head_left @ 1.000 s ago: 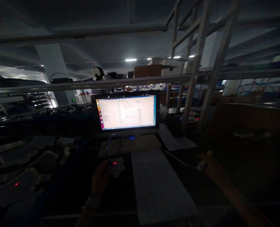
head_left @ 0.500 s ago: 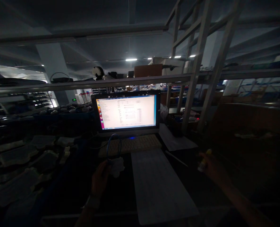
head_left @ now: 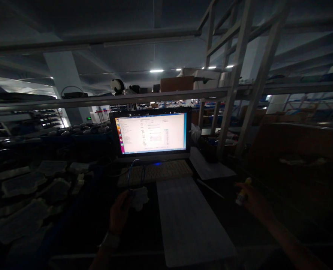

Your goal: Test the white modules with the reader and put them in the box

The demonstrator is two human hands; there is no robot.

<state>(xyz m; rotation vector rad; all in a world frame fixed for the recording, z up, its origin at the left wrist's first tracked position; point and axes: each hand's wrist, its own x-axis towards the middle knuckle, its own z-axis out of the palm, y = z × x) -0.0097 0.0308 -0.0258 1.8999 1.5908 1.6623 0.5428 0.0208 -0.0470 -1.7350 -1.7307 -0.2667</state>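
Observation:
In the dim head view my left hand (head_left: 119,213) is closed on the edge of a small pale, irregular-edged part (head_left: 140,198). A thin blue cable (head_left: 129,173) loops up from that part in front of the keyboard (head_left: 160,171). My right hand (head_left: 254,202), off to the right, is closed around a small white bottle with a yellow top (head_left: 241,195), held at a tilt. Between the hands lies a long sheet of white paper (head_left: 188,221). Darkness hides much of the fingers of both hands.
A lit monitor (head_left: 155,133) stands behind the keyboard. A thin white stick (head_left: 210,188) and another paper sheet (head_left: 209,167) lie right of it. At left, a blue bin (head_left: 79,202) holds several pale flat parts (head_left: 23,219). A metal shelf (head_left: 155,99) crosses above the monitor.
The whole view has shifted very slightly. Both hands keep their hold and place, and nothing else has visibly moved.

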